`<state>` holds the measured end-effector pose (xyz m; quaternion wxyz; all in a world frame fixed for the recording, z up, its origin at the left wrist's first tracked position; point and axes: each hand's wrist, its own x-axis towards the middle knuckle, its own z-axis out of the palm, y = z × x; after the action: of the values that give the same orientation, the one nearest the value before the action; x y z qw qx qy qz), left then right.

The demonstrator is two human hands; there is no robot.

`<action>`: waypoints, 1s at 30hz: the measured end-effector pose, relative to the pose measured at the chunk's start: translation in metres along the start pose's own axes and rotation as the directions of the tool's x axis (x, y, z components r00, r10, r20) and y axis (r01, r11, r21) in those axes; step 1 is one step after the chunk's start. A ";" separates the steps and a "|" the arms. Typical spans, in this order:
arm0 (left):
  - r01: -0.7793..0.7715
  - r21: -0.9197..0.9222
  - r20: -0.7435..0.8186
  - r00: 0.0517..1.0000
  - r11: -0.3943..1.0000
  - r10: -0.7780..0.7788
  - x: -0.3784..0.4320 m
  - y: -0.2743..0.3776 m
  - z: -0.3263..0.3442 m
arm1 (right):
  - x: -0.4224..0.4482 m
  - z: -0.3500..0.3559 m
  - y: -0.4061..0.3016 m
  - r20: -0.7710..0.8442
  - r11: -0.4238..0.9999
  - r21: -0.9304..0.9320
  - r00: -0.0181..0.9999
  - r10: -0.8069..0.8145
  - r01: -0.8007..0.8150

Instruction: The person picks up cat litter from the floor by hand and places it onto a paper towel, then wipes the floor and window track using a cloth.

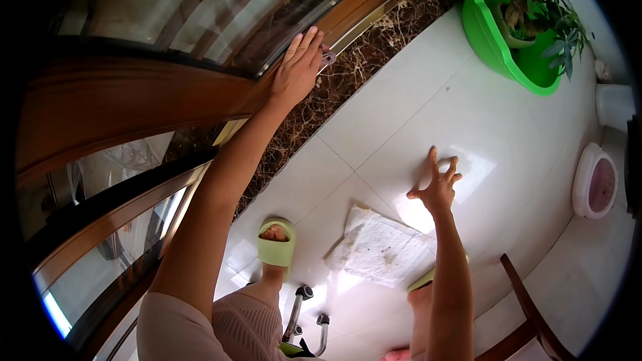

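Note:
My left hand (299,70) reaches to the wooden frame (358,2) of a glazed sliding door, fingers extended along its lower edge. A small greyish-pink piece of rolled cloth (328,56) sticks out from under the thumb side of that hand; the rest of it is hidden. My right hand (440,185) is held over the white tiled floor (401,130) with its fingers spread and nothing in them. Below and left of it lies a stained white quilted pad (383,248), flat on the tiles.
Upper right, a green plastic basin (494,45) holds a potted plant (521,17). A pink-and-white plastic container (595,180) stands by the right wall. Dark marbled stone (296,128) edges the door track. Near my green slippers (276,250) are metal legs with casters (304,293); wooden furniture (526,291) stands lower right.

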<state>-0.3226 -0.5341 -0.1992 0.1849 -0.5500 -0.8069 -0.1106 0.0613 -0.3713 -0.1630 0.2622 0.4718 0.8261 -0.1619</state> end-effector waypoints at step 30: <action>0.267 -0.685 -0.082 0.896 0.678 -0.436 0.002 -0.020 -0.051 | 0.002 0.004 0.000 -0.006 0.997 -0.079 1.000 0.018 -0.019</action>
<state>-0.3327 -0.5585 -0.1519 0.0500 -0.3952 -0.7779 -0.4860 0.0611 -0.3719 -0.1676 0.2798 0.4692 0.8281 -0.1253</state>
